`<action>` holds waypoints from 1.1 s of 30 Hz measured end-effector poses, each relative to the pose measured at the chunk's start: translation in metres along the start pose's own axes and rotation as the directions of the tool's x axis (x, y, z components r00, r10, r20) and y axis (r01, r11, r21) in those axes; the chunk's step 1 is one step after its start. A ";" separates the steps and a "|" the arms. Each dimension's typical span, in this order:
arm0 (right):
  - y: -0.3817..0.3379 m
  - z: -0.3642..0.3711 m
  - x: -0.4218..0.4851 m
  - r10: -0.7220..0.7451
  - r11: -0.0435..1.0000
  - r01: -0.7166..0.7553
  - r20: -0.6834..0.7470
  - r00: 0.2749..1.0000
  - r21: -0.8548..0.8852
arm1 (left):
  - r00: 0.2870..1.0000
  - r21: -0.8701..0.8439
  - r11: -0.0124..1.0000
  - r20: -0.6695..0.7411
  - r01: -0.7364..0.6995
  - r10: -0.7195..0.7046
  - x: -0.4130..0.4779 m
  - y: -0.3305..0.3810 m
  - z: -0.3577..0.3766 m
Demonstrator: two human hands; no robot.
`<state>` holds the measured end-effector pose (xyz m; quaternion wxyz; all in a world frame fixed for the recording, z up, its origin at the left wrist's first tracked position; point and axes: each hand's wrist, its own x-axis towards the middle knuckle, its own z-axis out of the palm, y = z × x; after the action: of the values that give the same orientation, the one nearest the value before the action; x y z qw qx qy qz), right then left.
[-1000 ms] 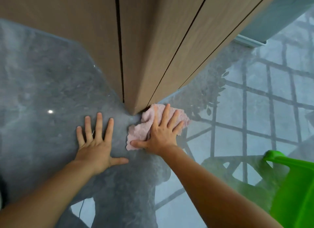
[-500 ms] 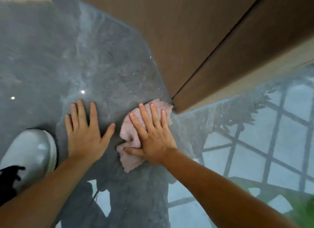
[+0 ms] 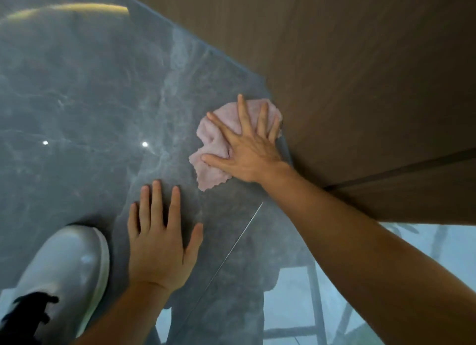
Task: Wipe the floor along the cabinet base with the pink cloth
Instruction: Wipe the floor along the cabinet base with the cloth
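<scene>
The pink cloth (image 3: 215,149) lies crumpled on the glossy grey stone floor (image 3: 85,100), right against the base of the brown wooden cabinet (image 3: 347,69). My right hand (image 3: 247,149) presses flat on the cloth with fingers spread, fingertips near the cabinet's foot. My left hand (image 3: 159,241) rests palm-down on the bare floor, nearer to me and to the left of the cloth, holding nothing. Part of the cloth is hidden under my right palm.
A white shoe (image 3: 64,275) stands on the floor at the lower left, close to my left wrist. A thin tile joint (image 3: 231,244) runs diagonally between my arms. The floor reflects a window grid (image 3: 316,306) at the lower right.
My right hand has slid the cloth around the cabinet corner and along its left face. The view swung left, and the white shoe came into sight. My left hand followed along the floor.
</scene>
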<state>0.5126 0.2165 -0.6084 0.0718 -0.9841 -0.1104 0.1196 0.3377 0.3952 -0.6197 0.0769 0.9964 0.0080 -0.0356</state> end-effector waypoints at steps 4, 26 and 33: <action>0.009 0.013 -0.084 0.021 0.999 -0.020 -0.039 0.999 0.040 | 1.000 0.007 1.000 0.020 -0.001 0.001 0.000 0.001 -0.001; -0.040 -0.024 0.072 0.365 0.919 -0.331 -0.143 0.920 0.215 | 1.000 -0.011 1.000 0.023 0.008 -0.007 0.000 0.000 -0.001; -0.027 -0.006 0.044 -0.001 0.999 0.000 -0.013 1.000 -0.053 | 1.000 -0.035 0.999 -0.003 0.008 -0.008 0.001 0.001 -0.003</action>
<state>0.5508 0.2527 -0.6073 0.0465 -0.9864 -0.1132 0.1101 0.3386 0.3948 -0.6167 0.0941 0.9949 0.0125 -0.0341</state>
